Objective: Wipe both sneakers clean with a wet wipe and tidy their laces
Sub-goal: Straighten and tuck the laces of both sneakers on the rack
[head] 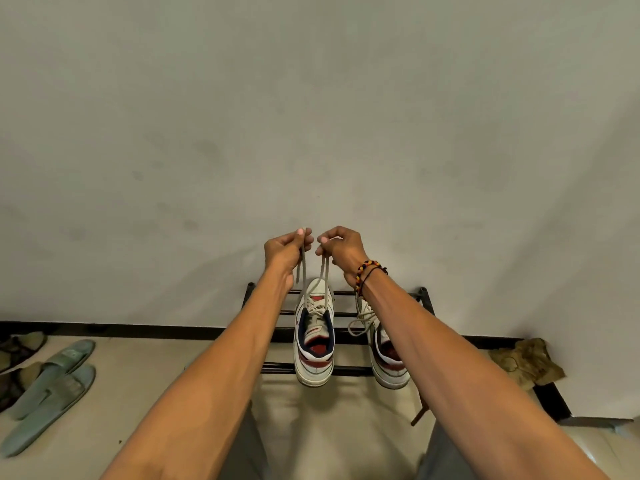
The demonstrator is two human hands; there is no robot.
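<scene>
Fingers [300, 233] of the left hand [284, 252] are pinched on one end of the lace [302, 263], and the right hand [341, 249] is curled round the other end, both pulled up taut in front of the wall [311, 98]. The lace belongs to the left sneaker [314, 336], white with red and navy, sitting on a black metal shoe rack [349, 337] just beside the second sneaker [388, 362], whose laces look tied in a bow. Right wrist has a beaded bracelet [369, 271], and over on the floor [145, 362] there's a pair of green slides [52, 386] plus a crumpled cloth [530, 362] off to the right.
</scene>
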